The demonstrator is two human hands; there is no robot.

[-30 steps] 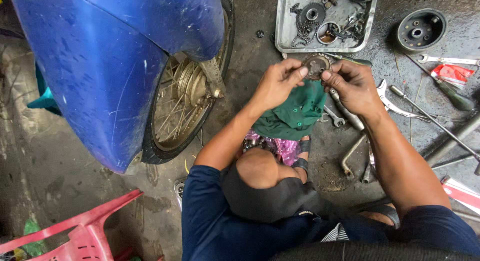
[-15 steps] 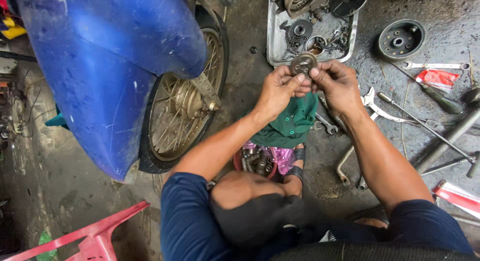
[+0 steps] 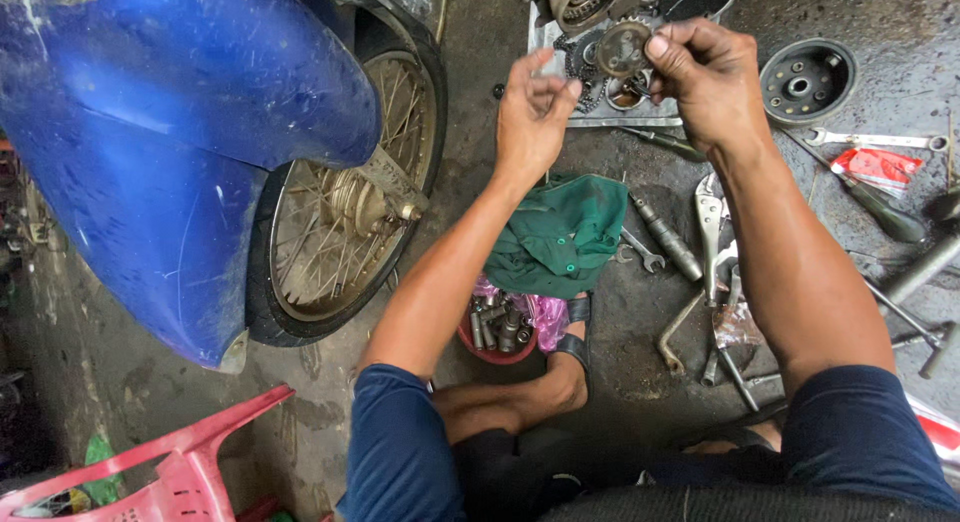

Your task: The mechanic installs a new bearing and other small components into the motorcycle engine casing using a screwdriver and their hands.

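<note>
A pink plastic chair [image 3: 150,467] sits at the lower left, below the blue motorcycle fender [image 3: 170,152] and spoked wheel [image 3: 345,207]. A green rag [image 3: 560,237] lies centre. The left hand [image 3: 530,117] is loosely curled, holding nothing visible. The right hand [image 3: 705,77] pinches a dark, greasy toothed gear [image 3: 622,47] over the metal tray [image 3: 600,112]. A red flat packet [image 3: 878,167] lies far right.

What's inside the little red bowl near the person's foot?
The red bowl is full of small grey metal parts, like sockets and bolts, standing packed together. A pink cloth lies against its far side. The bottom of the bowl is covered by the parts.
</note>
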